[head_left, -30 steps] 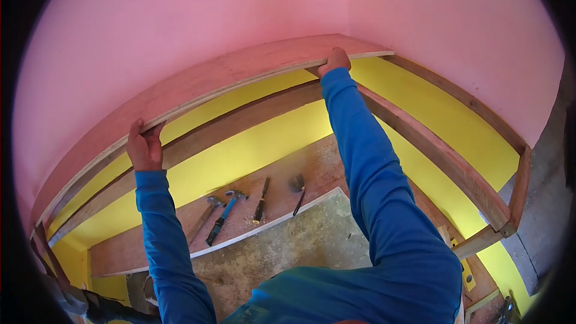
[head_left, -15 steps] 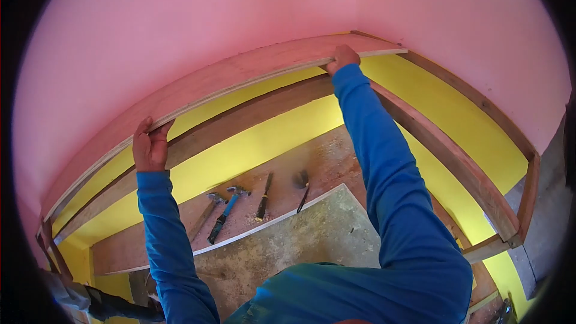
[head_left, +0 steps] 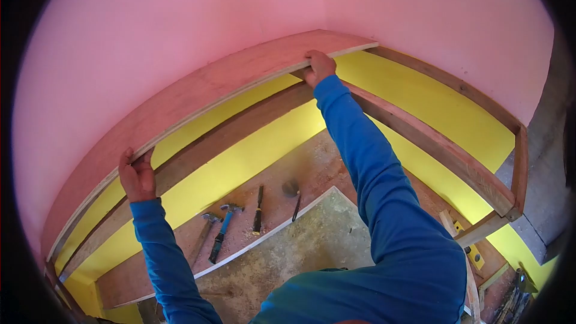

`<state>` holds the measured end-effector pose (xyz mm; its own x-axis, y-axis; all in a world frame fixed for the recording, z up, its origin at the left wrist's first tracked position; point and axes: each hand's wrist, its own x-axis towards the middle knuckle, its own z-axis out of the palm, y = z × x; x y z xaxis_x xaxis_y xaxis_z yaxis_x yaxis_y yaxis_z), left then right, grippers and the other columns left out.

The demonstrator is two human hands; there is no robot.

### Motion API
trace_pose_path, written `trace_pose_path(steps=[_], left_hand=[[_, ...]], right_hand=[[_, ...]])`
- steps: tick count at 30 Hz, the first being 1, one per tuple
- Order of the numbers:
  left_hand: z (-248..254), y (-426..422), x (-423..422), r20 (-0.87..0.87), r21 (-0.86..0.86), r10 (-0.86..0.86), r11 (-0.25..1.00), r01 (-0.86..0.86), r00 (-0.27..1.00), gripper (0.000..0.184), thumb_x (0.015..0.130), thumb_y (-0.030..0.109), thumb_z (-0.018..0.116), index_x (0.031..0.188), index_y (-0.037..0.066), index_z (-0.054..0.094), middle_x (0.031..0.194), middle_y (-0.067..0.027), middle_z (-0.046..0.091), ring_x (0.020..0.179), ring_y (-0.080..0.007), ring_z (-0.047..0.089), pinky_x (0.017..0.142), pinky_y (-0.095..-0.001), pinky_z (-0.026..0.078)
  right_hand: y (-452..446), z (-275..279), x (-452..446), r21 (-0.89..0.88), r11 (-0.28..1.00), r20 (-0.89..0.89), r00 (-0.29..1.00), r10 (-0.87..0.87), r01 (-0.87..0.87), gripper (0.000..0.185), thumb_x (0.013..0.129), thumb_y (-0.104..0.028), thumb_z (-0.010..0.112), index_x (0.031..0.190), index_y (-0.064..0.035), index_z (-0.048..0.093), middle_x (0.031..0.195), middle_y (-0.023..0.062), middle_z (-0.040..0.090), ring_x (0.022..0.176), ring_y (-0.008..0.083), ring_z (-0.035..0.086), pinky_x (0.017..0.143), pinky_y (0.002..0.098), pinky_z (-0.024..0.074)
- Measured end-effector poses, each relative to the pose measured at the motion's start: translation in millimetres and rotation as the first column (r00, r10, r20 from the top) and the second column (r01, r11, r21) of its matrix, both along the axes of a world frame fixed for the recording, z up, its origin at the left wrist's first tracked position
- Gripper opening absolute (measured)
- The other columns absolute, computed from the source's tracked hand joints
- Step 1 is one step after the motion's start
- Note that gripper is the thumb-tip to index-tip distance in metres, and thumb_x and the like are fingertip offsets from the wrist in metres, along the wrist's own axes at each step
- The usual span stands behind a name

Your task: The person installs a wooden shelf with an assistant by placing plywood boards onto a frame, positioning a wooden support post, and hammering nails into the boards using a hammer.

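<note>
A long plywood board [head_left: 210, 87] lies across the top of a wooden frame [head_left: 240, 117], along the pink wall. My left hand [head_left: 138, 175] grips its front edge toward the left, thumb and fingers on either side. Farther right, my right hand [head_left: 320, 68] is closed round the same edge near the corner end. The board's right end rests by the side rail [head_left: 444, 78]; fingers beneath the board are partly hidden.
On the lower shelf [head_left: 312, 159] lie a blue-handled hammer [head_left: 223, 234], a wooden-handled hammer [head_left: 201, 241], a black-handled tool [head_left: 258, 211] and a dark, round-headed tool [head_left: 291, 189]. A yellow spirit level [head_left: 475, 257] is at lower right. A crossbeam [head_left: 426, 144] runs along the right side.
The view has turned rightward, bringing the yellow level and tools at lower right into sight. Both hands still hold the board, whose right end shows a slightly different angle against the corner.
</note>
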<state>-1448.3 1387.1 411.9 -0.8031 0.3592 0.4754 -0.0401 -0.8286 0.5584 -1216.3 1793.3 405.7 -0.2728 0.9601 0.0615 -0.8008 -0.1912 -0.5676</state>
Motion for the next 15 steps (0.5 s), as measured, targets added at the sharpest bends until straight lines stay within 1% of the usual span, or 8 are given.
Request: trace_pose_path(steps=[2,5,6,7,9,10,12,15], left_hand=[[-1,10,9,0.054,-0.022,0.012,1.0,-0.011,0.998,0.007,0.085,0.0,0.05,0.081,0.0,0.056,0.087,-0.0113,0.059,0.088,-0.0275,0.059,0.09,-0.053,0.049],[-4,32,27,0.065,0.005,-0.017,1.0,0.017,0.998,0.005,0.085,0.0,0.05,0.083,0.0,0.055,0.088,-0.0112,0.059,0.088,-0.0275,0.059,0.09,-0.0525,0.048],[-7,28,27,-0.053,0.038,-0.095,0.995,0.097,0.994,0.005,0.085,0.0,0.05,0.085,-0.002,0.055,0.089,-0.0118,0.059,0.09,-0.0279,0.059,0.093,-0.0536,0.047],[-8,27,28,-0.022,0.019,-0.098,0.995,0.098,0.995,0.005,0.086,0.0,0.049,0.086,-0.002,0.054,0.091,-0.0129,0.059,0.091,-0.0283,0.059,0.093,-0.0538,0.046],[-7,28,32,0.044,-0.012,-0.099,0.995,0.099,0.994,0.006,0.086,0.0,0.049,0.088,-0.003,0.054,0.094,-0.015,0.059,0.092,-0.0291,0.059,0.094,-0.0541,0.046],[-3,30,38,0.068,-0.027,-0.096,0.995,0.098,0.993,0.006,0.087,0.0,0.049,0.089,-0.003,0.054,0.096,-0.0164,0.059,0.093,-0.0297,0.059,0.095,-0.0537,0.046],[3,26,61,0.127,-0.056,-0.06,0.996,0.068,0.99,0.007,0.088,0.001,0.048,0.09,-0.003,0.053,0.099,-0.0193,0.058,0.095,-0.0311,0.059,0.095,-0.0529,0.046],[16,-6,89,0.202,-0.21,-0.211,0.944,0.253,0.956,0.015,0.09,0.009,0.051,0.096,-0.004,0.054,0.103,-0.0223,0.058,0.098,-0.0314,0.059,0.091,-0.0472,0.049]], right_hand=[[11,0,4,-0.068,0.997,-0.133,0.991,0.029,-0.038,0.007,0.079,0.0,0.057,0.086,0.0,0.058,0.092,0.0118,0.054,0.085,0.0228,0.055,0.077,0.036,0.0481],[41,1,12,-0.16,0.987,-0.145,0.989,-0.029,0.006,0.012,0.079,-0.001,0.057,0.091,0.0033,0.058,0.09,0.0141,0.056,0.087,0.0241,0.056,0.076,0.0347,0.0485],[70,-20,9,0.276,0.96,0.426,0.89,-0.16,0.04,0.016,0.078,-0.003,0.058,0.094,0.0027,0.058,0.092,0.016,0.058,0.086,0.0241,0.057,0.075,0.0348,0.0482],[76,-27,13,0.635,0.773,0.685,0.471,-0.556,-0.012,0.02,0.078,-0.005,0.059,0.097,0.0021,0.058,0.093,0.0179,0.06,0.084,0.024,0.058,0.074,0.0349,0.0479],[72,-23,14,0.678,0.712,0.724,-0.002,-0.69,-0.181,0.021,0.078,-0.008,0.059,0.097,-0.0006,0.059,0.093,0.018,0.062,0.082,0.0242,0.058,0.074,0.0357,0.0476],[60,-15,20,0.696,0.665,0.644,-0.174,-0.745,-0.271,0.02,0.077,-0.009,0.06,0.096,-0.0012,0.06,0.093,0.0171,0.062,0.081,0.0243,0.058,0.074,0.0357,0.0476],[45,-1,33,0.709,0.566,0.491,-0.282,-0.824,-0.42,0.019,0.077,-0.011,0.061,0.093,-0.0025,0.062,0.092,0.0154,0.063,0.08,0.0245,0.058,0.073,0.0357,0.0476],[77,2,24,0.717,0.496,0.434,-0.244,-0.867,-0.489,0.02,0.078,-0.015,0.061,0.095,-0.004,0.063,0.095,0.0133,0.064,0.087,0.0247,0.059,0.075,0.0359,0.0481]])
